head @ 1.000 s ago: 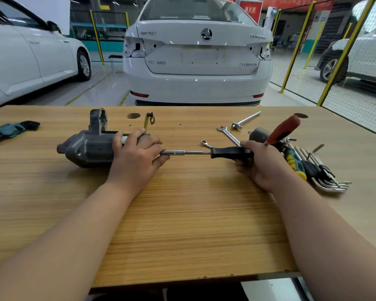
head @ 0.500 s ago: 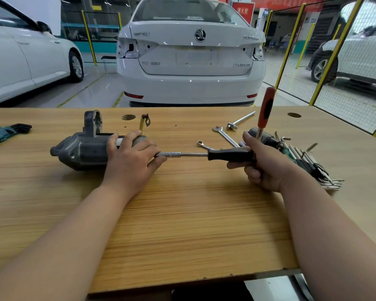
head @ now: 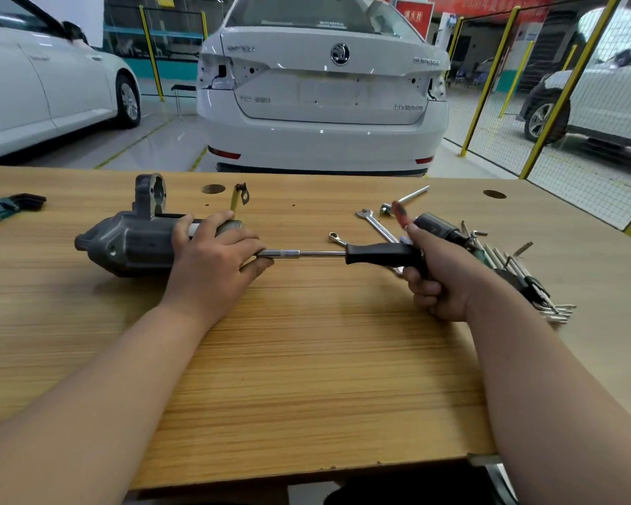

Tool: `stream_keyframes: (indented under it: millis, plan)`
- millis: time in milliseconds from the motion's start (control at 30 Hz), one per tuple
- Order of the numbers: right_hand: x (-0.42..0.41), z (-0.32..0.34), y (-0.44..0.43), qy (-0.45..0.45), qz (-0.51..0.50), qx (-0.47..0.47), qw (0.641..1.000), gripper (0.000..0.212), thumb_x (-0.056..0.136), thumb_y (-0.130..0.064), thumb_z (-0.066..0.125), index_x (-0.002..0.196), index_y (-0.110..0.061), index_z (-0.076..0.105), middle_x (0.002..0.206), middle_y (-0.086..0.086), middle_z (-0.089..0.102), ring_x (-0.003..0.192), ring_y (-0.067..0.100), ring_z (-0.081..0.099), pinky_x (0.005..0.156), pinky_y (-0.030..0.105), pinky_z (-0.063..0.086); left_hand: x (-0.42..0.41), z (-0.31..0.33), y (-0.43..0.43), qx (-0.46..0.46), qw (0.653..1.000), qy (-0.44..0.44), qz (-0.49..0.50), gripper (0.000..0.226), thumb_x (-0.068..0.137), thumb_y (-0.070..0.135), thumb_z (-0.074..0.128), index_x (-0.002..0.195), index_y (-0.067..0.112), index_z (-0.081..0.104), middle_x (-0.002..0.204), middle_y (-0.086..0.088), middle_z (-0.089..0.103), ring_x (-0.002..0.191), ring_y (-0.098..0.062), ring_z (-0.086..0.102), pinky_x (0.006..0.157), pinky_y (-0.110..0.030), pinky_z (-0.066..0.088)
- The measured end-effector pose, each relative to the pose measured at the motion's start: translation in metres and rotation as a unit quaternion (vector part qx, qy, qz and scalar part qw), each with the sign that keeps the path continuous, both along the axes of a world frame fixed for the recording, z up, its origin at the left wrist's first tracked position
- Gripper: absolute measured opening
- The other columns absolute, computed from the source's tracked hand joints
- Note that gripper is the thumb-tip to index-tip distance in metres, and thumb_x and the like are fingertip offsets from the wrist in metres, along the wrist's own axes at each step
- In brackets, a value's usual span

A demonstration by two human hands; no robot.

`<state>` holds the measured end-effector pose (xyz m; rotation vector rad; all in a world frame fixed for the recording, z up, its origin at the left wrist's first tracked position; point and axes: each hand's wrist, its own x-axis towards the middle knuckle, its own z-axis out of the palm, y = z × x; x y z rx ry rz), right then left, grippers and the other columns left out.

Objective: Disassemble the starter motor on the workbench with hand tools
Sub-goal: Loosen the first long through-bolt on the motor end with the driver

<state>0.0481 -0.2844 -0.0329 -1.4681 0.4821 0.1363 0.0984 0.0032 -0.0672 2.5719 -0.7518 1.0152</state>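
The wooden desk [head: 306,359] carries one grey cast-metal starter motor [head: 124,242], two silver spanners [head: 376,222], one silver T-bar [head: 414,194], one teal-and-black hex-key bundle [head: 4,205] far left and one silver hex-key bundle [head: 558,309] right. There is also one black-handled long-shafted driver [head: 379,254] and one blurred red-handled tool [head: 400,214]. Three white cars [head: 321,92] stand beyond.

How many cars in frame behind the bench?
3. A white car at far left, a white sedan centred right behind the workbench, and a third car at right beyond the yellow mesh fence. More may be hidden further back.
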Motion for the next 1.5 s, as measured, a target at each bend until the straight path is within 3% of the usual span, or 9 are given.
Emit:
stream_keyframes:
  millis: [200, 533, 633, 767, 867, 1000, 1133, 1400, 1500]
  plan:
    - [0.000, -0.002, 0.005, -0.030, -0.023, -0.041, 0.998, 0.031, 0.097, -0.044, 0.057, 0.094, -0.014, 0.062, 0.052, 0.002, 0.057, 0.037, 0.011, 0.042, 0.037, 0.024, 0.037, 0.001, 0.002, -0.002, 0.019, 0.999, 0.014, 0.024, 0.021, 0.082, 0.031, 0.071, 0.098, 0.018, 0.072, 0.108, -0.002, 0.069, 0.122, -0.034, 0.049, 0.103, -0.057, 0.021]
    - [0.003, -0.007, 0.000, -0.074, 0.016, 0.064, 0.995, 0.013, 0.100, -0.019, 0.054, 0.108, -0.012, 0.062, 0.068, 0.006, 0.066, 0.050, 0.011, 0.056, 0.048, 0.025, 0.050, 0.001, 0.002, -0.002, 0.050, 0.997, 0.036, 0.039, 0.036, 0.088, 0.049, 0.059, 0.112, 0.024, 0.066, 0.117, 0.000, 0.064, 0.126, -0.029, 0.043, 0.105, -0.055, 0.018]
    - [0.004, -0.008, -0.001, -0.076, 0.005, 0.141, 0.987, 0.024, 0.094, -0.004, 0.051, 0.114, -0.015, 0.060, 0.087, 0.008, 0.057, 0.053, 0.011, 0.051, 0.050, 0.025, 0.049, 0.001, 0.003, -0.002, 0.049, 0.997, 0.046, 0.045, 0.044, 0.088, 0.055, 0.046, 0.117, 0.027, 0.063, 0.119, 0.002, 0.064, 0.128, -0.027, 0.042, 0.106, -0.053, 0.018]
    - [0.005, -0.009, 0.003, -0.096, -0.009, 0.174, 0.980, 0.036, 0.088, 0.005, 0.042, 0.111, -0.018, 0.060, 0.087, 0.008, 0.050, 0.051, 0.012, 0.050, 0.048, 0.026, 0.048, 0.000, 0.004, -0.003, 0.044, 0.997, 0.050, 0.042, 0.051, 0.089, 0.059, 0.035, 0.114, 0.028, 0.065, 0.117, 0.003, 0.065, 0.127, -0.027, 0.043, 0.106, -0.053, 0.018]
    - [0.004, -0.007, 0.009, -0.093, -0.008, 0.102, 0.990, 0.013, 0.097, -0.017, 0.052, 0.107, -0.017, 0.060, 0.090, 0.008, 0.058, 0.048, 0.013, 0.054, 0.047, 0.029, 0.049, -0.001, 0.004, -0.003, 0.046, 0.997, 0.049, 0.039, 0.055, 0.089, 0.060, 0.028, 0.110, 0.028, 0.068, 0.116, 0.004, 0.065, 0.127, -0.027, 0.044, 0.105, -0.054, 0.019]
    - [0.006, -0.007, 0.010, -0.097, -0.028, -0.103, 0.990, 0.034, 0.098, -0.050, 0.050, 0.105, -0.020, 0.062, 0.070, 0.003, 0.069, 0.043, 0.012, 0.051, 0.045, 0.028, 0.046, -0.001, 0.004, -0.003, 0.048, 0.997, 0.054, 0.038, 0.055, 0.090, 0.059, 0.027, 0.108, 0.029, 0.069, 0.115, 0.005, 0.064, 0.127, -0.027, 0.043, 0.105, -0.055, 0.018]
    - [0.004, -0.010, 0.006, -0.112, -0.025, -0.217, 0.969, 0.039, 0.099, -0.055, 0.044, 0.099, -0.022, 0.064, 0.053, -0.003, 0.061, 0.037, 0.012, 0.044, 0.039, 0.026, 0.040, 0.000, 0.003, -0.002, 0.049, 0.997, 0.048, 0.036, 0.054, 0.091, 0.058, 0.027, 0.105, 0.028, 0.069, 0.113, 0.004, 0.065, 0.126, -0.028, 0.043, 0.105, -0.054, 0.018]
    - [0.004, -0.009, 0.007, -0.116, -0.043, -0.023, 0.992, 0.014, 0.096, -0.024, 0.063, 0.109, -0.023, 0.066, 0.077, 0.008, 0.066, 0.048, 0.010, 0.053, 0.048, 0.027, 0.049, 0.001, 0.002, -0.001, 0.047, 0.997, 0.050, 0.035, 0.054, 0.093, 0.056, 0.024, 0.108, 0.028, 0.068, 0.116, 0.005, 0.063, 0.128, -0.027, 0.040, 0.106, -0.053, 0.015]
    - [0.004, -0.008, 0.005, -0.107, -0.037, 0.087, 0.990, 0.014, 0.096, -0.013, 0.061, 0.109, -0.018, 0.064, 0.068, 0.002, 0.067, 0.046, 0.009, 0.050, 0.045, 0.025, 0.047, -0.001, 0.002, -0.001, 0.045, 0.997, 0.052, 0.034, 0.055, 0.093, 0.056, 0.023, 0.109, 0.028, 0.068, 0.117, 0.005, 0.063, 0.129, -0.027, 0.039, 0.106, -0.053, 0.015]
